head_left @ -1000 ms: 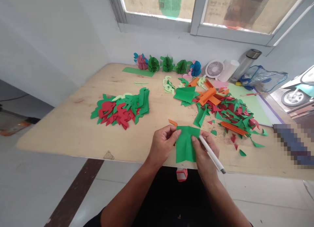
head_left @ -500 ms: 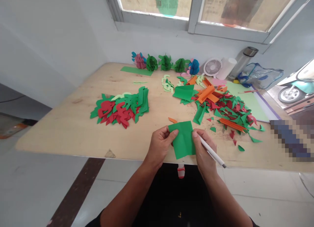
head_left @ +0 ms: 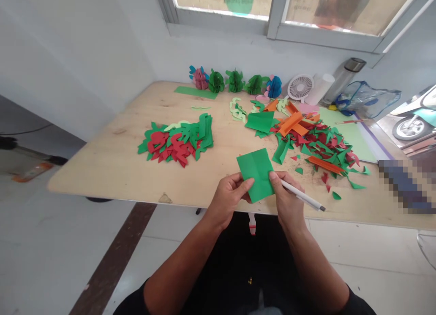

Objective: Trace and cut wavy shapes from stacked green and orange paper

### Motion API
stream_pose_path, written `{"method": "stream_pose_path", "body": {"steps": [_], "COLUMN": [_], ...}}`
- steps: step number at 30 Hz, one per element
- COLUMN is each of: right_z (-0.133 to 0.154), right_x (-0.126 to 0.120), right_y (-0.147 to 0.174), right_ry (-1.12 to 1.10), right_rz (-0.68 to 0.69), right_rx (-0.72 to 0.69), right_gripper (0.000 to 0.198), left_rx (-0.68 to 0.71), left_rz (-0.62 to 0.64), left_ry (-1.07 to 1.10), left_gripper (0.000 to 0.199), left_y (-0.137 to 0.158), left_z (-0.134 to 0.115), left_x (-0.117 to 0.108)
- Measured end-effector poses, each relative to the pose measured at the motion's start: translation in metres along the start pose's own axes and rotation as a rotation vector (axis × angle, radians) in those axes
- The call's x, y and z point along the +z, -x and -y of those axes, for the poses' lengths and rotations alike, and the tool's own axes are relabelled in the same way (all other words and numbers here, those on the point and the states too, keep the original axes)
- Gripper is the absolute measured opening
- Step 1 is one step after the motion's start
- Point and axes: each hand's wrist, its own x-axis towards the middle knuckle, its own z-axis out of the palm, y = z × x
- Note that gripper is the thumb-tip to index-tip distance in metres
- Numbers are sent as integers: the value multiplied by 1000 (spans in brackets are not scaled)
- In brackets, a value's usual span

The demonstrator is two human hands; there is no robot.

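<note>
A creased sheet of green paper [head_left: 258,172] is held up in front of me, over the table's near edge. My left hand [head_left: 231,191] pinches its lower left side, thumb on top. At the right side my right hand [head_left: 288,190] grips the sheet between thumb and fingers. A white pen [head_left: 304,196] also sits in that right hand, its grey end pointing down to the right. Beyond the hands, to the left, lies a pile of cut green and red paper shapes [head_left: 177,140].
Green, red and orange paper scraps [head_left: 323,147] heap up on the right of the wooden table [head_left: 112,169]. Along the wall stand folded paper figures [head_left: 235,81], a small white fan [head_left: 300,87], a bottle [head_left: 344,81] and a clear pouch [head_left: 369,101].
The green paper has tilted and risen slightly in my hands, with my left thumb lower on it. The view has shifted a little, so the table sits higher and further right.
</note>
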Motion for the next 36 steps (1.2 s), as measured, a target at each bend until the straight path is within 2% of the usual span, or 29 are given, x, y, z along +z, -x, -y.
{"method": "stream_pose_path", "body": {"steps": [7, 11, 14, 18, 19, 22, 24, 27, 33, 36], "right_z": [-12, -10, -6, 3, 6, 13, 16, 17, 9, 7], "right_x": [6, 2, -7, -11, -9, 3, 12, 19, 19, 20], "right_y": [-7, -10, -13, -8, -5, 1, 1, -4, -11, -12], "right_ry": [-130, -54, 86, 180, 181, 166, 153, 80, -121, -215], "right_rz": [-44, 1, -32, -226, -217, -56, 11, 51, 71, 78], "right_rx": [48, 18, -87, -335, -403, -496, -436, -272, -3, 60], "right_gripper": [41, 45, 38, 21, 18, 18, 18, 16, 17, 19], "left_rx": [-28, 12, 141, 315, 342, 412, 455, 473, 387, 327], "left_rz": [5, -15, -120, -214, -216, -181, -128, -65, -3, 21], "left_ry": [7, -13, -148, -435, -489, -581, -599, -600, -551, -514], "left_gripper": [25, 23, 20, 13, 11, 7, 6, 7, 7, 11], "left_y": [8, 3, -3, -11, -13, -16, -17, -19, -21, -22], "left_z": [8, 6, -1, -12, -13, -13, -12, -10, -11, -12], "left_x": [-5, -2, -2, -3, -2, 4, 8, 11, 8, 6]}}
